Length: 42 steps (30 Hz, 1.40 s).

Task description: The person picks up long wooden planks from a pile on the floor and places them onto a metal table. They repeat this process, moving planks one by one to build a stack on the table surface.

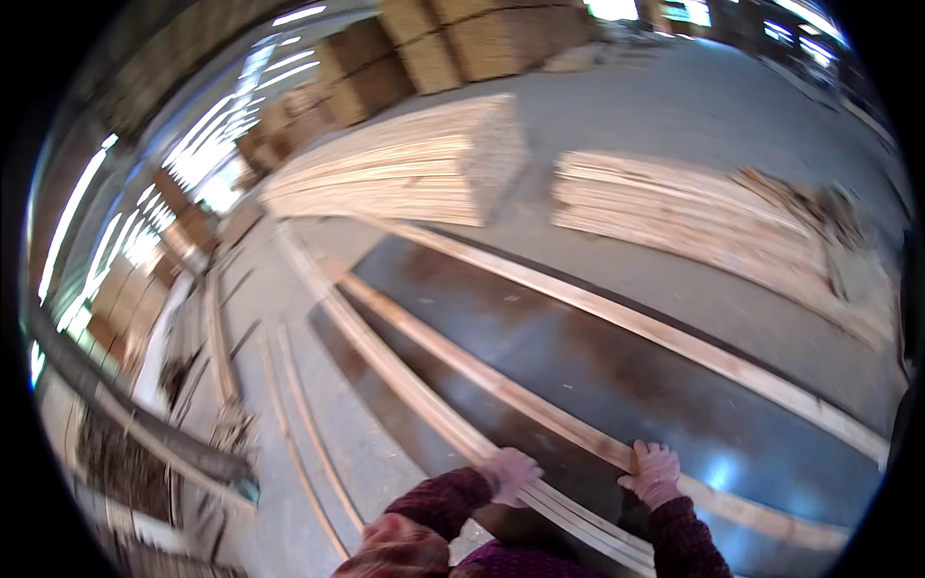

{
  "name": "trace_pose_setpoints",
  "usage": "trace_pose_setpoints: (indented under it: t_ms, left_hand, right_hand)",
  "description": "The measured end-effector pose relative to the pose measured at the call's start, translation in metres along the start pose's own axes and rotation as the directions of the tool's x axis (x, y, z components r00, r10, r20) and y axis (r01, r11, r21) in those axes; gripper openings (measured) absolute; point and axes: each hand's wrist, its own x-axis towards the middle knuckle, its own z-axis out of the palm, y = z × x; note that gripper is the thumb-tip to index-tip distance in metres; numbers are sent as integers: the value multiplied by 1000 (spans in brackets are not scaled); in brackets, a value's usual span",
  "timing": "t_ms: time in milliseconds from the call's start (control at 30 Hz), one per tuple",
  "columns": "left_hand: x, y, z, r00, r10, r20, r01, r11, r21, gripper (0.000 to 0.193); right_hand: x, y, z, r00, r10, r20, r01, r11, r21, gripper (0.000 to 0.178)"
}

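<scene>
My left hand (511,474), in a pale glove, is closed around a bundle of long, narrow wooden strips (414,395) near the front edge of a dark, glossy work table (626,356). Its fingertips are partly out of sight. To its right, my right hand (655,473), also gloved, grips another long wooden strip (520,397) lying across the table top, with the fingers bent over it. Both pieces run from lower right toward the far left. A third, single strip (617,310) lies along the table's far side, touched by neither hand.
Beyond the table stand a large stack of sawn timber (405,164) and a lower one (674,207) with loose scraps on top. Thin strips (294,414) lie on the concrete floor at left, near a rail (145,414). Tall timber piles (482,43) rise at the back.
</scene>
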Motion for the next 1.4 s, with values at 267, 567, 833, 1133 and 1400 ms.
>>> trace_pose_setpoints:
  t_ms: [267, 567, 833, 1133, 1400]
  left_hand:
    - [-16, -2, 9, 995, -47, -87, 41, 997, -66, 65]
    - [-14, 3, -11, 997, -73, 15, 73, 997, -19, 66]
    - [-22, 6, -6, 998, -70, -8, 70, 998, -10, 67]
    - [-28, 7, 35, 938, -67, -339, 53, 997, -51, 61]
    - [-23, 5, 10, 989, -110, -103, 104, 993, -57, 66]
  right_hand:
    - [64, -58, 4, 971, -143, 190, 145, 989, 4, 73]
    - [-61, 1, -7, 932, -77, 353, 91, 996, -24, 40]
    - [-91, 3, -13, 922, -47, 384, 6, 994, 107, 36]
    - [-29, -11, 13, 977, 15, 214, -13, 1000, -11, 39]
    - [57, -85, -20, 894, -183, 409, 203, 979, -6, 47]
